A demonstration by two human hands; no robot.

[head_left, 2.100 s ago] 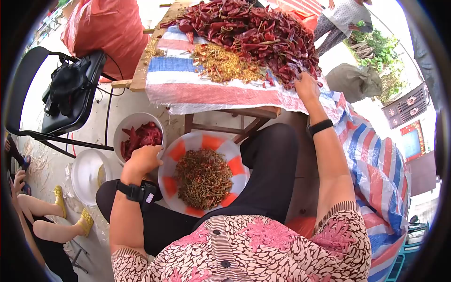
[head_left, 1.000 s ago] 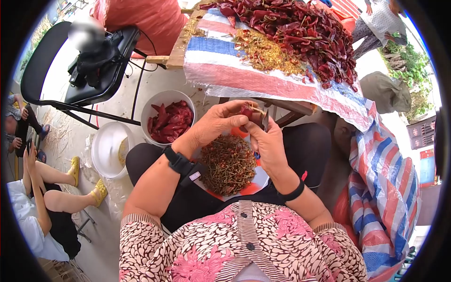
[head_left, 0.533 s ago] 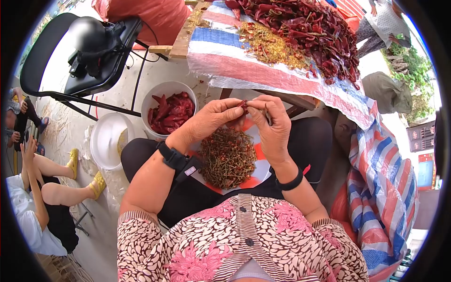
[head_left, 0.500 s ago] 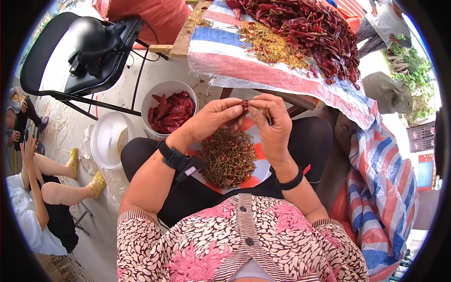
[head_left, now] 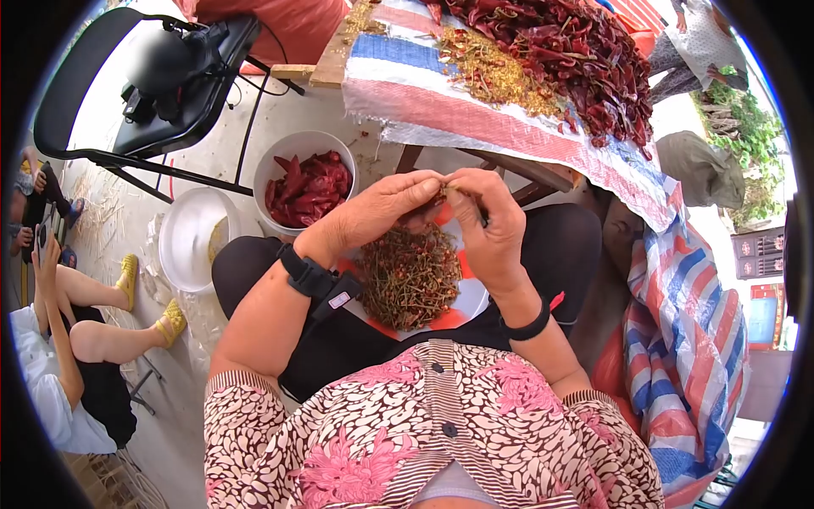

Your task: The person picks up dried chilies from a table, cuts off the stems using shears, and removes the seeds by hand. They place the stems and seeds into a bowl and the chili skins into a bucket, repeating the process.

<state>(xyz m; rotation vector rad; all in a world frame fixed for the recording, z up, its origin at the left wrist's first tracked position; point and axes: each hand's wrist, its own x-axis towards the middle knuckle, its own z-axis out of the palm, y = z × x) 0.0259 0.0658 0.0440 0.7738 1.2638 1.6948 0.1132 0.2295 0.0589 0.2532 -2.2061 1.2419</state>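
My left hand (head_left: 394, 204) and my right hand (head_left: 490, 216) meet fingertip to fingertip above my lap. Both are closed in a pinch on a small dried chili pepper (head_left: 440, 194), which the fingers mostly hide. Below them, a heap of chili stems (head_left: 409, 284) with red bits lies in a red-and-white shallow container (head_left: 469, 297) on my lap. Close to my left forearm stands a white bucket (head_left: 264, 182) with dark red dried chilies (head_left: 312, 191) inside.
A table ahead, covered with a striped plastic sheet (head_left: 475, 123), bears a chili pile (head_left: 577, 64) and yellow seeds (head_left: 500, 76). Left are a white tub (head_left: 182, 254), a black folding chair (head_left: 161, 140) and a seated person (head_left: 76, 365). Striped sheeting (head_left: 687, 339) hangs right.
My fingertips have drawn closer together, so less of the dark red chili shows between them. The whole view has shifted slightly.
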